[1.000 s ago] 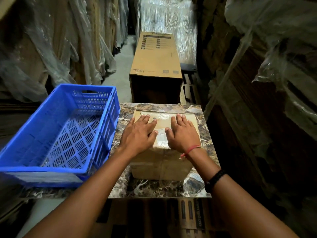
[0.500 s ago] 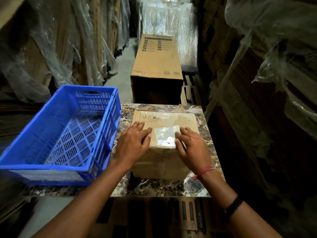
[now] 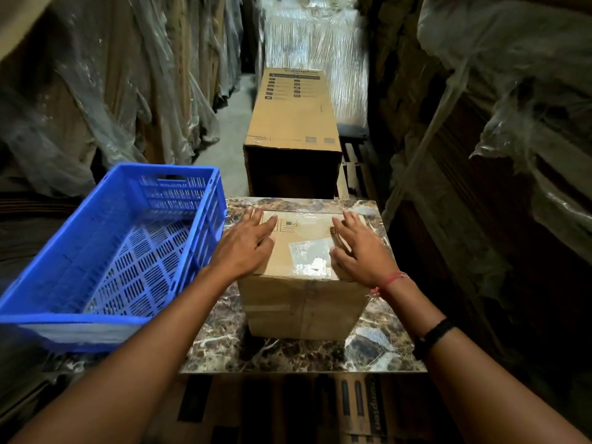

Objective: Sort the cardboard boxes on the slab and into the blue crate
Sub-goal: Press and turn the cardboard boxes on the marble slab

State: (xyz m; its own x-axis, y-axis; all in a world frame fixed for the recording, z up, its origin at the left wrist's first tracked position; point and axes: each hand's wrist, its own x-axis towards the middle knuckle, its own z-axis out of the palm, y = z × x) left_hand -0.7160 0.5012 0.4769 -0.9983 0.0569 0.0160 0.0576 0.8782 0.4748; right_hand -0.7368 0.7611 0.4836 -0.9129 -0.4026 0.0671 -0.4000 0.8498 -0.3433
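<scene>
The cardboard box [image 3: 304,302] is set on the marble slab [image 3: 288,354], just right of the blue crate [image 3: 73,318]. Its top is touched by the left hand [image 3: 246,248] and right hand [image 3: 360,251], fingers [image 3: 267,223] laid straight and flat.

Head view, close, forward and downward

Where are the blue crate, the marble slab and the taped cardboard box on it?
blue crate [image 3: 174,200], head view, perforated far wall.
marble slab [image 3: 378,347], head view, bare near-right corner.
taped cardboard box [image 3: 304,306], head view, front face.
</scene>
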